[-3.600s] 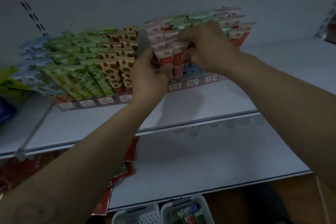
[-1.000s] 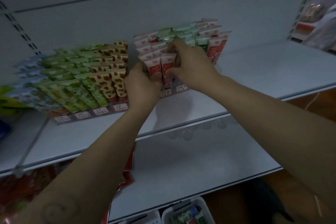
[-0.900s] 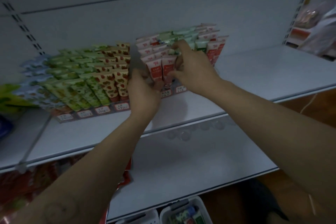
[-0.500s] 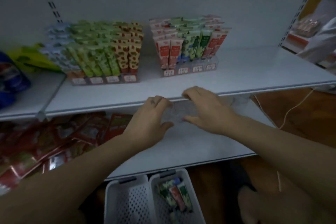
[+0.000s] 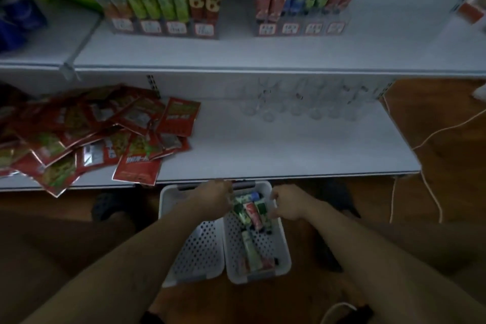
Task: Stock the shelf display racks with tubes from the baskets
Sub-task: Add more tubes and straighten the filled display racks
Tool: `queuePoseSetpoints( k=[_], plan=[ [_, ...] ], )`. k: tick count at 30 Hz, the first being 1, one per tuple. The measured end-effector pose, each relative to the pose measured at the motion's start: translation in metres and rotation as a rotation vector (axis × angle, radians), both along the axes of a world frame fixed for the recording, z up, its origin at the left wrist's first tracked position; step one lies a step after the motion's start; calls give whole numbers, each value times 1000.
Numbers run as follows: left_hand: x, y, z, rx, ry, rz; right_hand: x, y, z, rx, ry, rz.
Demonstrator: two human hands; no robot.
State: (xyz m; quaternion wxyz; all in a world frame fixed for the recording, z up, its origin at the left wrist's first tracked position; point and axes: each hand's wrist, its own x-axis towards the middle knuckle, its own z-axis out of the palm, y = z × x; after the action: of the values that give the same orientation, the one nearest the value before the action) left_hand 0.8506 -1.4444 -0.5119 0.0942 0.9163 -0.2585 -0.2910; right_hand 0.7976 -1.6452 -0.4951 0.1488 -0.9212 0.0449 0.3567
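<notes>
Two white perforated baskets stand on the floor below the shelves. The left basket (image 5: 196, 247) holds nothing. The right basket (image 5: 282, 247) holds several tubes (image 5: 249, 214), green and red ones, with more tubes near its close end. My left hand (image 5: 214, 196) reaches across into the far end of the right basket, its fingertips at the green tube. My right hand (image 5: 285, 204) is at the right side of the same bunch, fingers bent toward it. Blur hides whether either hand grips. Both display racks, the left rack (image 5: 163, 27) and the right rack (image 5: 302, 27), stand on the upper shelf, filled with tubes.
Red snack packets (image 5: 105, 134) lie heaped on the left of the lower shelf (image 5: 289, 155). A clear plastic rack (image 5: 302, 102) sits at that shelf's back. A white cord (image 5: 426, 139) hangs at the right. Wooden floor surrounds the baskets.
Both hands have dropped from the right rack on the upper shelf, past the lower shelf's edge, down into the right basket. The camera has tilted down with them.
</notes>
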Motion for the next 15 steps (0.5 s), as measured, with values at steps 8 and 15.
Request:
queuePoseSetpoints(
  k=[8, 15],
  plan=[
    [-29, -2, -68, 150, 34, -175, -35, 25, -80, -32, 209, 55],
    [-47, -33, -99, 175, 6, -364, -29, 29, -114, 1, 163, 15]
  ],
)
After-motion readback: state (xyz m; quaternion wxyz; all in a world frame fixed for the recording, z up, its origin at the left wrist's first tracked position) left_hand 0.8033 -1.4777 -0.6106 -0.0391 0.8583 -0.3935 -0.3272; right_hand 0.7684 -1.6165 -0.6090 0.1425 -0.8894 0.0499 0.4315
